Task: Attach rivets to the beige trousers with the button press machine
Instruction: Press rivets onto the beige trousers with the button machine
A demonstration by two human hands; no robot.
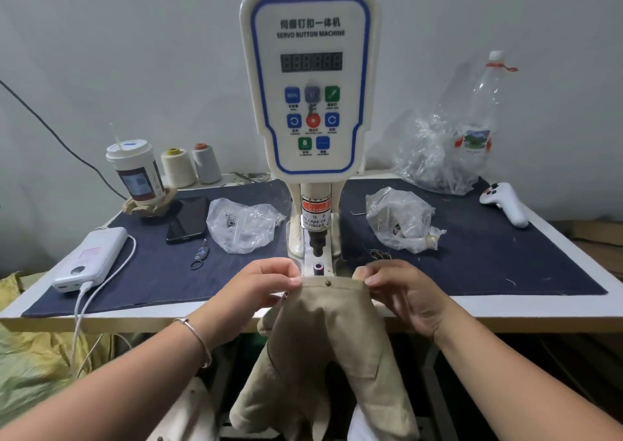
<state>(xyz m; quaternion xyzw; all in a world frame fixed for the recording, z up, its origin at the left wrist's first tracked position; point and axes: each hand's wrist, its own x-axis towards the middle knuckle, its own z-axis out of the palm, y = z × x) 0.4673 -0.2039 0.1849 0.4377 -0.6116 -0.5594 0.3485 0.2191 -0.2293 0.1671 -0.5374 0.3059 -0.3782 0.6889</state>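
- One rivet (327, 283) already sits in the waistband of the beige trousers (332, 332), just in front of the press machine (312, 103); a second small metal stud shows at the fabric edge under the left hand, though it is too small to be sure what it is.
- Both hands work the waistband: the left hand (266, 282) pinches its edge between thumb and fingertips on the machine's left, and the right hand (401, 292) pinches it on the machine's right, so each grip is closed on cloth.
- Judging by this, at least one rivet is done and the band is held taut just short of the lower die (318, 268); more rivets likely remain.
- Left of the machine on the desk (556, 238) lie a bag of hardware (242, 224), a phone (188, 219), a power bank (92, 258) and a cup (136, 171).
- Right of the machine are more plastic bags (401, 219) and a white controller (505, 203).
- Nothing blocks the die; fingertips near the punch are the main risk.
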